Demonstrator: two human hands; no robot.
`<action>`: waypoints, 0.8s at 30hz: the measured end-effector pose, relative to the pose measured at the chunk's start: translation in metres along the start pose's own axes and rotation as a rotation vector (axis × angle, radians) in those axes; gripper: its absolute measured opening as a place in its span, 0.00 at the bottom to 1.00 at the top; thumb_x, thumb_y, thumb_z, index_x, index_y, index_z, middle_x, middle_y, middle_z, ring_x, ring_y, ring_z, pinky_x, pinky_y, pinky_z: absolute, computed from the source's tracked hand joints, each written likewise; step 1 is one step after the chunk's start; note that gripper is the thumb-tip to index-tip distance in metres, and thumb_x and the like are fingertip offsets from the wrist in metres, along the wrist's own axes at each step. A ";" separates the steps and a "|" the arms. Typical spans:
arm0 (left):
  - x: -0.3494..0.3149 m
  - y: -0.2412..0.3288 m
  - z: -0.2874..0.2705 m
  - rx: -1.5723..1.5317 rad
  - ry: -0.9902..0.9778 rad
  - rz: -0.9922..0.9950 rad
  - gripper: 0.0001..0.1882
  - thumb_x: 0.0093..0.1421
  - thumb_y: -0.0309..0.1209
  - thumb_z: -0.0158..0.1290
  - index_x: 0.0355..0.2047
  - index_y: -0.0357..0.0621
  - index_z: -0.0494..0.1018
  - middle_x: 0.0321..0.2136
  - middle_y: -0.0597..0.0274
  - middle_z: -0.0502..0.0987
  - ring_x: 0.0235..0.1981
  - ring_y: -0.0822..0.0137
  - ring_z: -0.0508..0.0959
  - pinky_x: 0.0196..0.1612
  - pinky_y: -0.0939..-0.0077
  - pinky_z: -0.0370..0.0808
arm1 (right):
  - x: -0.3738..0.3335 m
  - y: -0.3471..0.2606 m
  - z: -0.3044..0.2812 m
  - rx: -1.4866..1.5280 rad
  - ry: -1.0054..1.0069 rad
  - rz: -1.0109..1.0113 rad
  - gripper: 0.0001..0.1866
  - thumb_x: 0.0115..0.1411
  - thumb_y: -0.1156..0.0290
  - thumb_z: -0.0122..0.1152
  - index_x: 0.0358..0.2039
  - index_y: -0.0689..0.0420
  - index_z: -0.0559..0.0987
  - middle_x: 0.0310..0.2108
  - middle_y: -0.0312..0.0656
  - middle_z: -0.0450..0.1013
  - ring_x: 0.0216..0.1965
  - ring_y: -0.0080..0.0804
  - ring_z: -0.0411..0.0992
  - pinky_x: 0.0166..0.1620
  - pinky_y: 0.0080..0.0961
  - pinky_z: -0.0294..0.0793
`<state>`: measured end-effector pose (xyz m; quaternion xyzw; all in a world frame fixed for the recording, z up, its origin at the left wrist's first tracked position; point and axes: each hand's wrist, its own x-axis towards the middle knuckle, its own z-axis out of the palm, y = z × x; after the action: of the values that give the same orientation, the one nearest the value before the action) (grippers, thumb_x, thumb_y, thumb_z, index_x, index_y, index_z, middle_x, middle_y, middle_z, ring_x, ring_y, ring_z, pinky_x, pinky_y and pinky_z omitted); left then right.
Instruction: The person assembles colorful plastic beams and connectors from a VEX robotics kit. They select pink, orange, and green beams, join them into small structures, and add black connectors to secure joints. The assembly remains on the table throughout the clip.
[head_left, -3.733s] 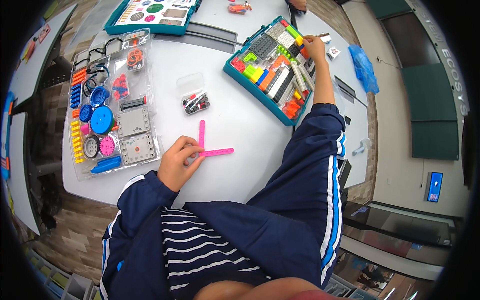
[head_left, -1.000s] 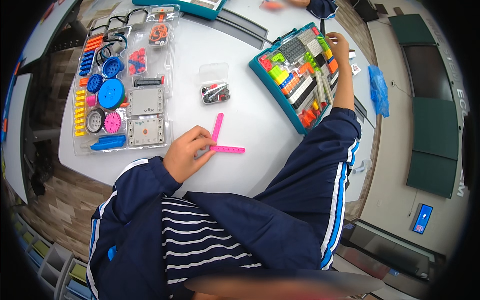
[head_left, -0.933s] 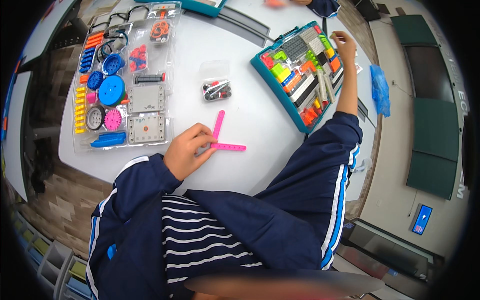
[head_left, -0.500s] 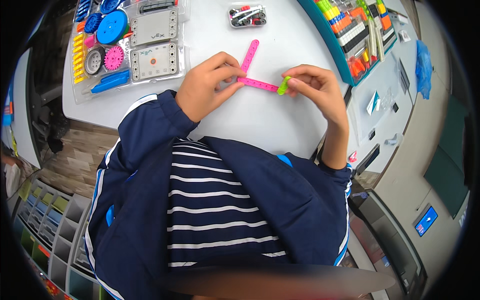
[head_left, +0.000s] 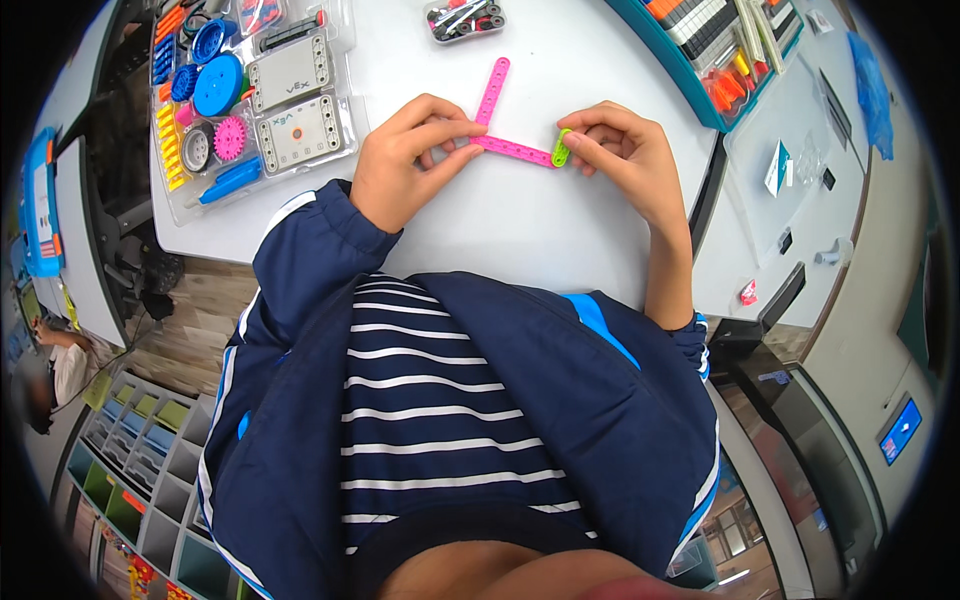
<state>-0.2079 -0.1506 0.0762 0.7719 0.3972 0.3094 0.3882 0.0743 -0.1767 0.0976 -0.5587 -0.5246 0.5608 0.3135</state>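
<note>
Two pink perforated building beams meet in a V, one beam (head_left: pixel 494 92) pointing away from me and the other beam (head_left: pixel 518 150) running to the right. My left hand (head_left: pixel 412 155) pinches them at the corner where they join, between thumb and fingers. A short lime-green beam (head_left: pixel 561 148) sits across the right end of the lower pink beam. My right hand (head_left: pixel 625 160) grips this green piece between thumb and index finger, its other fingers curled. The pieces are held just over the white table (head_left: pixel 470 235).
At the left stands a clear tray (head_left: pixel 345 130) of wheels, gears and grey modules (head_left: pixel 300 135). A small clear box (head_left: pixel 465 20) of black and metal parts is at the far side. A teal bin (head_left: pixel 715 105) of coloured parts stands far right.
The green beam has turned more upright against the end of the pink beam. My view has shifted slightly; both hands keep their grips.
</note>
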 end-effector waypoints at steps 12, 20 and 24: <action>-0.002 0.003 0.003 0.005 0.041 -0.011 0.12 0.58 0.23 0.67 0.43 0.44 0.84 0.40 0.59 0.81 0.30 0.68 0.80 0.27 0.77 0.76 | -0.002 0.000 0.001 -0.088 0.027 -0.079 0.07 0.64 0.76 0.69 0.41 0.64 0.83 0.40 0.38 0.76 0.36 0.20 0.76 0.32 0.17 0.78; 0.000 0.009 0.001 -0.064 0.008 -0.025 0.13 0.56 0.21 0.67 0.43 0.43 0.83 0.41 0.62 0.79 0.32 0.72 0.80 0.28 0.80 0.74 | 0.009 -0.060 -0.068 -0.254 0.365 -0.411 0.06 0.67 0.77 0.64 0.43 0.61 0.82 0.39 0.42 0.83 0.38 0.24 0.80 0.39 0.21 0.80; -0.002 0.006 0.002 -0.070 -0.005 -0.028 0.13 0.56 0.21 0.67 0.43 0.42 0.83 0.41 0.63 0.79 0.32 0.72 0.79 0.28 0.80 0.74 | 0.090 -0.092 -0.176 -0.760 0.652 -0.716 0.10 0.66 0.70 0.67 0.44 0.61 0.85 0.39 0.40 0.85 0.37 0.23 0.82 0.43 0.24 0.80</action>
<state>-0.2055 -0.1556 0.0804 0.7529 0.3960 0.3155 0.4205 0.2049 -0.0270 0.1874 -0.5631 -0.7200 -0.0050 0.4056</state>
